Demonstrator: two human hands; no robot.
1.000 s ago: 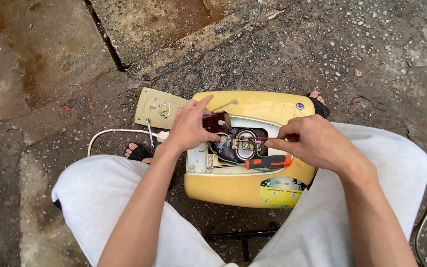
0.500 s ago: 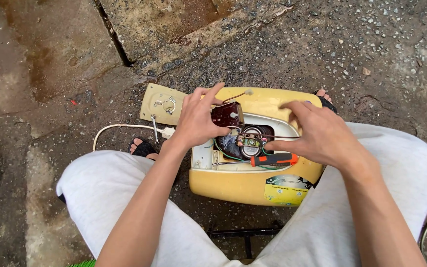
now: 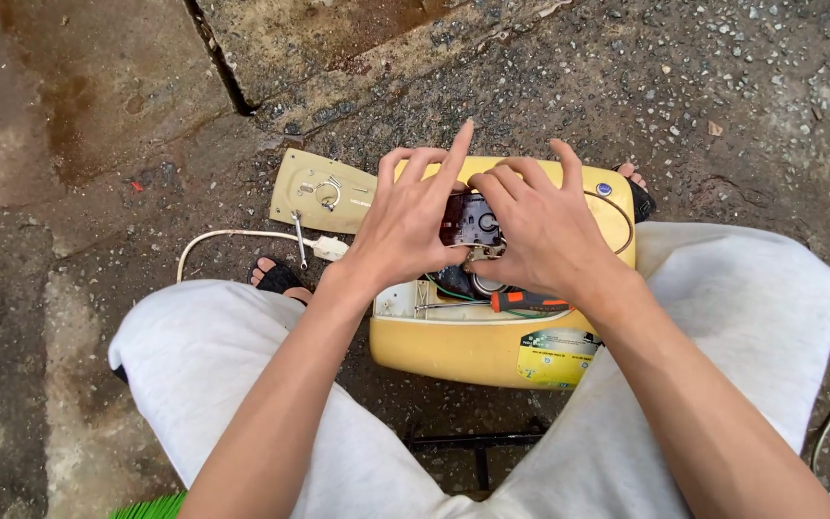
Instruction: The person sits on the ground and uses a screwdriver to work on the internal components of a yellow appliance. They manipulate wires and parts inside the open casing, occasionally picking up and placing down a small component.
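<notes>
left hand (image 3: pixel 410 226) + right hand (image 3: pixel 540 231) — fingers gripping dark part (image 3: pixel 470 219) | above open yellow casing (image 3: pixel 473 351) — gravel around

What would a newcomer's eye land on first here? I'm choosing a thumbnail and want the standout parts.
First, the yellow appliance lying open on the ground between the person's knees, with the left hand and right hand together on a dark part above its cavity. Next, the orange-handled screwdriver resting across the opening. Last, the beige cover plate lying on the wet ground to the left, by a white cord.
</notes>
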